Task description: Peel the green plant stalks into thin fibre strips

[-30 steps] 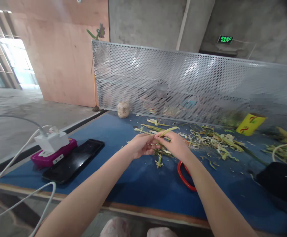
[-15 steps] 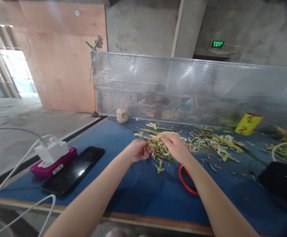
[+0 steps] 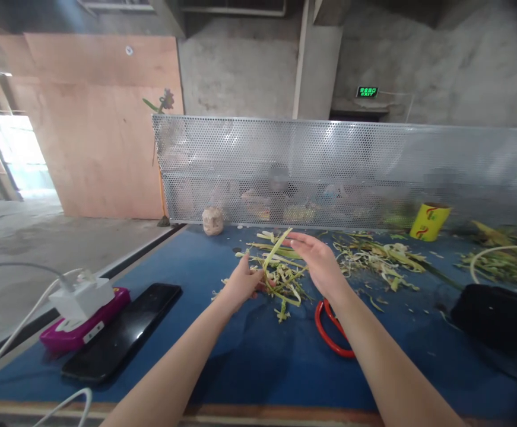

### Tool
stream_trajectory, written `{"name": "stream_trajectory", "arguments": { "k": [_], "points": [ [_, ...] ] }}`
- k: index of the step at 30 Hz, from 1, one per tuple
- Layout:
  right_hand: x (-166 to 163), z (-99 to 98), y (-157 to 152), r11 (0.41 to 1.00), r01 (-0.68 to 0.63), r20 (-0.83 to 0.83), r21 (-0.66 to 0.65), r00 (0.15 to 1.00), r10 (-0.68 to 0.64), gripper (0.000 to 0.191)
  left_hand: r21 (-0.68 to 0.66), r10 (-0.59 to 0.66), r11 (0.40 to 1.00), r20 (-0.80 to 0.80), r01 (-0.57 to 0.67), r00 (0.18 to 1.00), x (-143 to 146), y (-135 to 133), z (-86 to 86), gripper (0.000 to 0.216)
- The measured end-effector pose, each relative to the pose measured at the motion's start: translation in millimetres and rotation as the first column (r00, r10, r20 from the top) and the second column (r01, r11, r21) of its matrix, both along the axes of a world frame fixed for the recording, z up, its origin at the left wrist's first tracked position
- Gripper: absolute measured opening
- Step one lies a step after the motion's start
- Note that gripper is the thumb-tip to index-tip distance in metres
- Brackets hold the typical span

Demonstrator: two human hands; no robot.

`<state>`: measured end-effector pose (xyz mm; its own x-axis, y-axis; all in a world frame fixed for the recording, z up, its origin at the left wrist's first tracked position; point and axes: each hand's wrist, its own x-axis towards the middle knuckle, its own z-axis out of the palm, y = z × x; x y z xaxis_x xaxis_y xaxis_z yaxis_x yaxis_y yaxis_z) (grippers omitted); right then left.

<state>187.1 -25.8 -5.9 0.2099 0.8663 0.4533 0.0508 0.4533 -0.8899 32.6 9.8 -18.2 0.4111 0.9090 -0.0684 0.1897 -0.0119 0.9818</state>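
Observation:
My left hand [image 3: 243, 281] has its fingers closed on a pale green leaf strip [image 3: 275, 252], which rises up and to the right from the grip. Facing it, my right hand [image 3: 318, 261] is held with fingers stretched out, close to the strip's upper tip; whether they touch is unclear. Under and between the hands lies a loose pile of plant trimmings [image 3: 287, 279], thin yellow-green stalks and shreds. Red looped handles [image 3: 329, 338] rest on the blue table [image 3: 240, 367] beside my right forearm, which hides part of them.
At the left sit a black phone [image 3: 122, 332], a magenta power strip [image 3: 62, 335] and a white charger [image 3: 82, 299] with cables. More trimmings [image 3: 387, 264] spread to the right, near a yellow roll [image 3: 430, 221] and a black object [image 3: 494, 314]. A perforated metal screen [image 3: 249, 148] borders the back.
My right hand has drawn away from the left, its fingers straightening. The leaf strip now stands up from my left hand. The camera view has tilted up slightly.

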Motion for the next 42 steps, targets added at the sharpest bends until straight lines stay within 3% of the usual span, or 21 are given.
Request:
{"name": "stream_trajectory", "arguments": {
  "k": [5, 10, 13, 16, 18, 21, 24, 33, 42],
  "points": [
    [-9, -1.3, -2, 0.997, -0.027, 0.018, -0.067, 0.999, 0.029, 0.032, 0.164, -0.015, 0.986, -0.063, 0.025, 0.998, 0, 1, -6.3, 0.079],
    [-8, 0.7, -4, 0.991, 0.129, -0.002, 0.044, 0.992, -0.129, 0.018, 0.200, -0.009, 0.980, -0.062, 0.021, 0.998, 0, 3, -8.0, 0.080],
    [3, 4.2, -4, 0.963, 0.238, 0.153, 0.130, 0.954, -0.257, 0.017, 0.190, 0.004, 0.982, -0.008, -0.003, 1.000, -1, 4, -4.9, 0.077],
    [9, 8.0, -8, 0.976, 0.127, 0.279, 0.175, 0.945, -0.172, 0.026, 0.214, 0.057, 0.975, 0.025, -0.061, 0.998, -3, 6, 0.3, 0.073],
    [8, 9.4, -12, 0.986, 0.062, 0.434, 0.155, 0.892, -0.125, 0.025, 0.217, 0.077, 0.973, 0.030, -0.081, 0.997, -3, 6, 3.7, 0.071],
    [1, 9.3, -17, 0.986, 0.073, 0.720, 0.147, 0.676, -0.157, 0.020, 0.183, 0.071, 0.980, 0.060, -0.081, 0.996, -3, 4, 8.2, 0.069],
    [-3, 7.5, -20, 0.989, 0.044, 0.847, 0.143, 0.511, -0.145, 0.018, 0.145, 0.076, 0.986, 0.084, -0.087, 0.994, -2, 1, 11.8, 0.067],
    [-4, 6.8, -21, 0.993, 0.041, 0.907, 0.115, 0.404, -0.122, 0.018, 0.171, 0.061, 0.983, 0.054, -0.069, 0.997, -1, 1, 11.9, 0.065],
    [-8, 3.2, -20, 0.991, 0.046, 0.922, 0.129, 0.361, -0.137, 0.019, 0.244, 0.059, 0.969, -0.042, -0.047, 0.997, -2, 4, 7.1, 0.062]
  ]
}}
